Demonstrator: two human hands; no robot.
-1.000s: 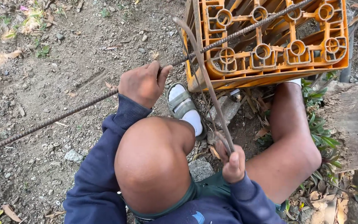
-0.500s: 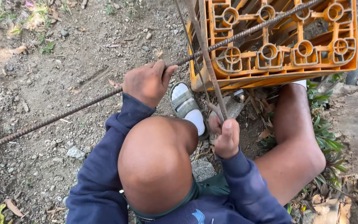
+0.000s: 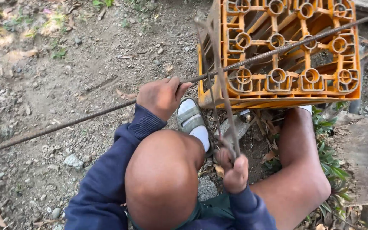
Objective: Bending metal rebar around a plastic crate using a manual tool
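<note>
A long ribbed steel bar (image 3: 73, 121) runs from the lower left up across an overturned orange plastic crate (image 3: 341, 91) to the upper right. My left hand (image 3: 162, 97) grips the bar just left of the crate. My right hand (image 3: 234, 169), low between my bare knees, is closed on the near end of a thin rusty bent rod (image 3: 220, 83) that rises to cross the bar at the crate's left edge. Both arms wear dark blue sleeves.
Bare stony dirt with dry leaves lies to the left. My foot in a white sock and grey sandal (image 3: 192, 121) rests beside the crate. A flat stone slab (image 3: 365, 157) and green weeds (image 3: 331, 164) sit at the right.
My right hand has slid a little lower along the thin rod, toward my lap. My left hand keeps its grip on the bar.
</note>
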